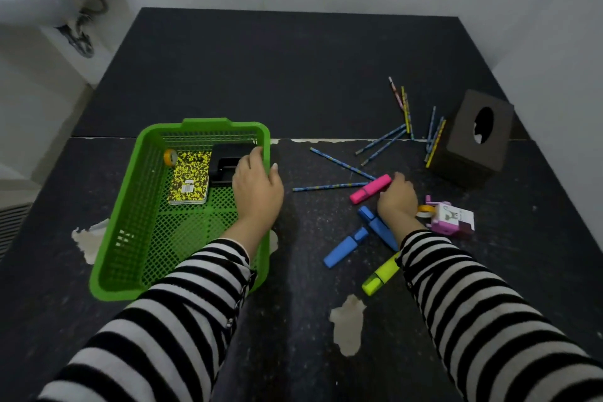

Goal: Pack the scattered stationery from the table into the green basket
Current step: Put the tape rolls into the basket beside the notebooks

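Progress partial: notebook, hole punch, tape roll sit in green basket, rim gripped by my left hand; my right hand grasps pink highlighter; pencils beyond it remain.

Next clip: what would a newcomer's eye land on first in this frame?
The bright green plastic mesh basket at the left of the dark table stands out most, holding a yellow-speckled notebook and a black hole punch, with the left hand resting across its right rim. Right of it, the right hand grips the end of a pink highlighter amid scattered blue highlighters and patterned pencils.
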A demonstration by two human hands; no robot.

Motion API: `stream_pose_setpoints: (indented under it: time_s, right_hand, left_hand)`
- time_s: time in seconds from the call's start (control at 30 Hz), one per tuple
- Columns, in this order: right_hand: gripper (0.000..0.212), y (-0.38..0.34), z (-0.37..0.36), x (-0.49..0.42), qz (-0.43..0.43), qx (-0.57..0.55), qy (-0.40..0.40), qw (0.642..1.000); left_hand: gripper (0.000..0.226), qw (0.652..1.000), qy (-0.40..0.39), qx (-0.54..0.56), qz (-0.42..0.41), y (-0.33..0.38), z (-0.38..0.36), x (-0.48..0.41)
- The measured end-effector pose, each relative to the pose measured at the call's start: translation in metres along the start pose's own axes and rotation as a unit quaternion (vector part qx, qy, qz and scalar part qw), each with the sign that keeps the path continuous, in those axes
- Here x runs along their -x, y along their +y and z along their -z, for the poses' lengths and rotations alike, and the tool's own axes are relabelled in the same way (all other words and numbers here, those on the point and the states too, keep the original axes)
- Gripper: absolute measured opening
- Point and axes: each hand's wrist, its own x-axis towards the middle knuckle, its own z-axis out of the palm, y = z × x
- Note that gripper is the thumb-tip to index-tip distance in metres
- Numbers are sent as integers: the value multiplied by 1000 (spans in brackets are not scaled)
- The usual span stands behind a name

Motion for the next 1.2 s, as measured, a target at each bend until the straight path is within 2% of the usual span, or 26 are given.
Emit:
stream_pose_setpoints:
  time_s: [0.13,0.23,0.3,0.37,0.47,0.6,0.7,0.83,0.93,1.07,1.2]
  right_hand:
    - [35,6,2,-2,-5,26,12,1000]
    - [39,-3,7,5,-16,-17,58,998]
    - [40,-19,13,14,10,-63,112,992]
    - [39,-44,16,25,78,-146,146,975]
    - [40,-91,11,48,195,-273,122,934]
    - [31,-157,-11,99,302,-350,73,884]
    - [22,-200,-34,140,329,-361,-29,872]
    - [13,-240,-79,179,305,-340,-146,877]
    - [9,-259,-108,189,248,-321,-198,892]
    - [9,-284,-135,194,196,-298,-220,908]
    - [15,-311,-154,194,151,-279,-210,925]
  left_hand:
    - [44,1000,16,-2,16,-5,1,2]
    - [43,999,23,-21,25,-14,7,2]
    - [43,998,33,-34,31,-22,13,0]
    - [43,997,43,-42,41,-31,20,-3]
    - [45,995,52,-59,57,-50,35,-6]
    - [47,992,74,-73,77,-85,60,-10]
    - [44,989,88,-75,94,-112,82,-16]
    - [43,987,85,-60,122,-155,110,-28]
    - [44,986,31,-31,163,-173,123,-37]
    - [39,984,-47,-51,167,-194,133,-51]
    - [29,987,-56,-55,141,-206,135,-59]
